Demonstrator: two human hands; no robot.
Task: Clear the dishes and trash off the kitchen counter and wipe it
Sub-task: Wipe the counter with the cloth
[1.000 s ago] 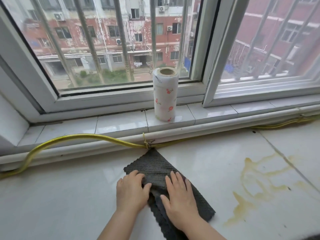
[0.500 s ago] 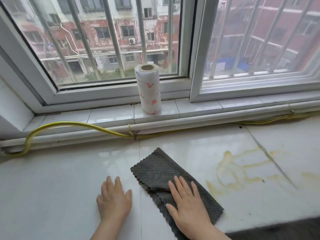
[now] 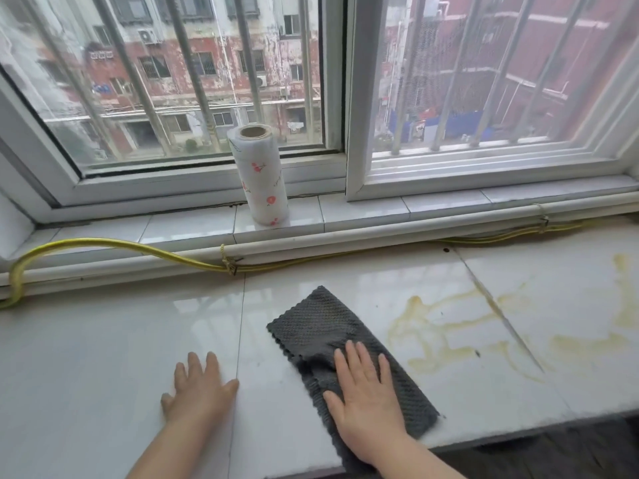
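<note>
Lying flat on the white tiled counter (image 3: 103, 357), the dark grey cloth (image 3: 321, 326) sits just right of the middle, its near end reaching the front edge. It looks like a waffle-textured microfibre rag, folded over on itself, with a crease showing beside the fingers. I judge it light, soft and limp, with enough grip to drag rather than skate on the glossy tile. It should bunch if pushed from one corner, so a flat palm over its middle is the sound way to drive it, or a pinch at the fold to lift it.

Its long axis runs on a diagonal, from far-left to near-right, and the far corner points toward the back of the counter.

The right hand (image 3: 366, 402) presses on the cloth's near half, fingers straight and slightly spread, nothing gripped. The left hand (image 3: 198, 392) rests flat on bare tile to the left, apart from the cloth, fingers likewise extended.

Just right of the cloth, a yellowish dried stain (image 3: 432, 326) loops across the tile; wiping it looks like the step in hand. Behind, a yellow hose (image 3: 121, 245) runs along the back, and a flower-printed paper roll (image 3: 262, 181) stands upright on the window sill (image 3: 363, 212).
</note>
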